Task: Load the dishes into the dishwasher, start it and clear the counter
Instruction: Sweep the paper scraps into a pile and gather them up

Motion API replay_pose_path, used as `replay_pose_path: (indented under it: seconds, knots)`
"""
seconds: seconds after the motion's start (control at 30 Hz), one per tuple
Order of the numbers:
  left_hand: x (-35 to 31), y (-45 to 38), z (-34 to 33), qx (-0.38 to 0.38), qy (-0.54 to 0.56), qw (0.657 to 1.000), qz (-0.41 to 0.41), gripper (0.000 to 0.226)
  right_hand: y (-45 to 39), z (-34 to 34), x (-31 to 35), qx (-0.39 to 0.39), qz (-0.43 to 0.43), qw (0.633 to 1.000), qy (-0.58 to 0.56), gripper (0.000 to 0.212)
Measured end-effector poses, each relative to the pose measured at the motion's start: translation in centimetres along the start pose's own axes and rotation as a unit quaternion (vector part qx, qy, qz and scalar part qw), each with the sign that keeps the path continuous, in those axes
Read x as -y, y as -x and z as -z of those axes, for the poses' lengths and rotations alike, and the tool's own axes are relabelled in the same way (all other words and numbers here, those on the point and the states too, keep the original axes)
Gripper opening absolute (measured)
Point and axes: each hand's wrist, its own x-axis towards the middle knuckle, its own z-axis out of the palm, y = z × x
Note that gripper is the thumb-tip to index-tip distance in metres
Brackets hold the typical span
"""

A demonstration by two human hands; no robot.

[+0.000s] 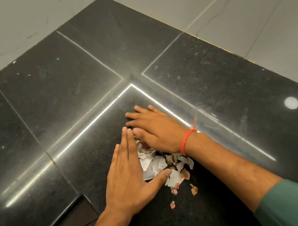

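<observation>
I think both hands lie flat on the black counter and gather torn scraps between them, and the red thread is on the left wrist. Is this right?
One detail is wrong: the head view shows the red thread on the right wrist. The left hand and right hand do lie flat on the black counter, scraps between them.

Home kitchen corner
Shown by polished black stone counter (218, 81) meeting marble-look wall tiles (34, 5), with torn peels (157, 163) heaped on top
</observation>
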Motion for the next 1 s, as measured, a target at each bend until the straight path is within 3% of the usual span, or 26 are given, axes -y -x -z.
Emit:
replay_pose_path:
  seconds: [0.2,0.37,0.43,0.53,0.7,1.0]
  knots:
    - [0.4,0.0,-0.2,-0.002,0.024,0.999,-0.021,0.112,5.5,-0.6,1.8,0.026,0.036,0.999,-0.024,0.043]
    - [0.4,-0.1,0.1,0.009,-0.003,0.999,-0.034,0.102,10.3,0.2,2.1,-0.086,-0.031,0.996,-0.016,0.051]
    - [0.3,-0.1,0.3,0.016,-0.015,0.999,-0.040,0.100,12.2,0.4,1.7,-0.127,-0.086,0.987,-0.036,0.067]
    - [0.3,-0.2,0.5,0.025,-0.014,0.999,-0.047,0.092,14.3,-0.3,1.7,-0.100,-0.154,0.982,-0.037,0.104]
    - [0.3,-0.2,0.6,0.033,-0.021,0.997,-0.070,0.087,12.9,-1.6,2.5,-0.060,-0.159,0.985,0.034,0.136]
    - [0.4,-0.3,0.5,0.025,0.004,0.998,-0.052,0.088,7.1,-3.6,2.8,-0.051,-0.069,0.993,0.085,0.116]
